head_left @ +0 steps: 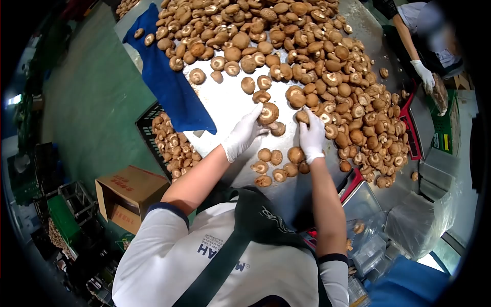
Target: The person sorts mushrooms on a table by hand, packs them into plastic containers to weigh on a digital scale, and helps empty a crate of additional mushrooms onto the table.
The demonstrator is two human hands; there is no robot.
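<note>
My left hand (243,134), in a white glove, is closed on a shiitake mushroom (268,113) whose pale underside faces up. A second mushroom (278,128) shows right by its fingertips; whether the hand also grips it I cannot tell. My right hand (312,135), gloved too, pinches a brown-capped mushroom (302,117) at the edge of the large mushroom pile (327,66). Between my forearms, close to my body, several mushrooms (279,175) lie in a small loose group on the metal table (220,100).
A blue cloth (176,97) drapes over the table's left edge, above a crate of mushrooms (174,143). An open cardboard box (130,194) stands lower left. Red-edged scales (353,184) and clear plastic trays (373,250) are on the right. Across, a co-worker's gloved hand (423,74) holds a pack.
</note>
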